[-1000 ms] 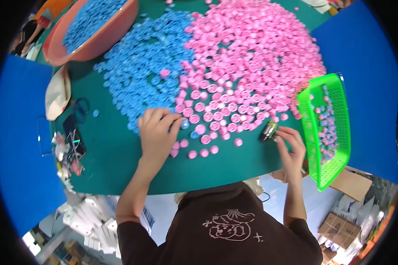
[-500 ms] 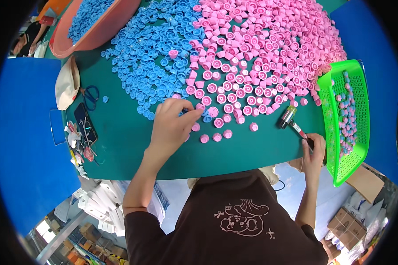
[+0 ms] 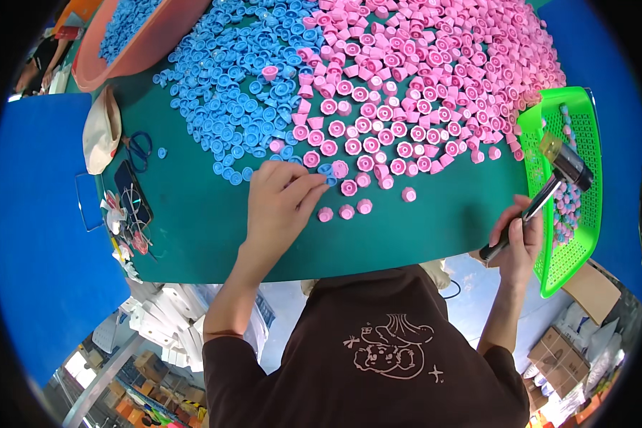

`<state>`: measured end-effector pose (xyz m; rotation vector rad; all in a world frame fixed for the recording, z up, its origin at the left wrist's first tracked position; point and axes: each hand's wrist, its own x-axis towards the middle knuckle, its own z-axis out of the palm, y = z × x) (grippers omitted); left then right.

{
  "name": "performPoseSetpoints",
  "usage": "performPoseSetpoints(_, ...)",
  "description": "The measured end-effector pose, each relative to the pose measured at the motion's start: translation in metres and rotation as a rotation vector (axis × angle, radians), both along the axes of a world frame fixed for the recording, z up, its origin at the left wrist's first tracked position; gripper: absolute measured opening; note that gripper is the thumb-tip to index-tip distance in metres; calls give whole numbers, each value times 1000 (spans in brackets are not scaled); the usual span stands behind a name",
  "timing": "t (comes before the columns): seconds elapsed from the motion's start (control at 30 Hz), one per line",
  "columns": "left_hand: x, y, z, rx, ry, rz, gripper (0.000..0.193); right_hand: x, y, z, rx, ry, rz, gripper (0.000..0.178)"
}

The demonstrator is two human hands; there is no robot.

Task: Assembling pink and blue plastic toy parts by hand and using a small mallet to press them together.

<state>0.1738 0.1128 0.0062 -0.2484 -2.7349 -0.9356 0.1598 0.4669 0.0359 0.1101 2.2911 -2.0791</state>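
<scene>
My left hand (image 3: 278, 203) is closed in a pinch over the table, low among the scattered parts. Its fingertips are on a small blue plastic cap (image 3: 327, 170), beside a pink fluted cup (image 3: 340, 169). Part of what the fingers grip is hidden. On the right, my right hand (image 3: 519, 239) is wrapped round the handle of a small mallet (image 3: 576, 171), its dark head with a yellowish face raised in front of the green basket. Several pink cups (image 3: 347, 212) stand near the left hand.
A heap of blue caps (image 3: 228, 85) and a larger heap of pink cups (image 3: 435, 64) cover the far table. A green basket (image 3: 588, 207) holds small pink-and-blue pieces. An orange tub (image 3: 157, 39), pouch (image 3: 102, 132), scissors (image 3: 139, 153) and phone (image 3: 132, 189) lie left.
My right hand has lifted the mallet off the table and tilted it so its head points up and right, over the basket. My left hand stays at the blue cap, nearly still.
</scene>
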Motion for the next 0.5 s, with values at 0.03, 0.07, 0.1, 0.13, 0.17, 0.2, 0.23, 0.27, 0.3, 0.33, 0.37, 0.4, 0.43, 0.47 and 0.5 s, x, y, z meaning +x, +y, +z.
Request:
performPoseSetpoints(0.03, 0, 3, 0, -28, -2, 15, 14, -2, -3, 0, -128, 26, 65, 30)
performPoseSetpoints(0.07, 1, 5, 0, -55, -5, 29, 13, -3, -8, 1, -103, 17, 49, 32)
performPoseSetpoints(0.1, 3, 5, 0, -55, -8, 33, 13, -6, -11, 2, -67, -9, 57, 32)
performPoseSetpoints(0.13, 4, 6, -3, -36, -8, 15, 13, -8, -15, 2, -31, -34, 59, 32)
performPoseSetpoints(0.17, 6, 6, -4, -18, -7, -3, 13, -9, -20, -1, -6, -38, 47, 32)
performPoseSetpoints(0.2, 7, 7, -3, -16, -8, -5, 13, -8, -23, -3, 1, -57, 59, 33)
performPoseSetpoints(0.23, 9, 9, 1, -39, -13, -27, 14, -8, -26, -5, 6, -77, 72, 34)
performPoseSetpoints(0.27, 11, 10, 3, -63, -18, -50, 15, -8, -28, -6, -3, -76, 104, 35)
performPoseSetpoints(0.3, 12, 10, 3, -62, -19, -51, 15, -8, -30, -7, -3, -77, 103, 35)
performPoseSetpoints(0.33, 15, 11, 3, -74, -33, -63, 15, -9, -32, -7, 2, -89, 130, 35)
performPoseSetpoints(0.37, 16, 11, 2, -86, -46, -75, 16, -9, -34, -8, 8, -99, 157, 36)
performPoseSetpoints(0.4, 16, 12, 1, -86, -46, -74, 16, -9, -35, -9, 9, -104, 161, 36)
performPoseSetpoints(0.43, 16, 12, 0, -82, -60, -41, 17, -9, -36, -9, 8, -104, 163, 36)
performPoseSetpoints(0.47, 16, 13, 0, -78, -72, -8, 18, -9, -38, -8, 15, -124, 172, 37)
performPoseSetpoints(0.5, 15, 14, 0, -78, -71, -4, 18, -9, -40, -7, 21, -144, 182, 38)
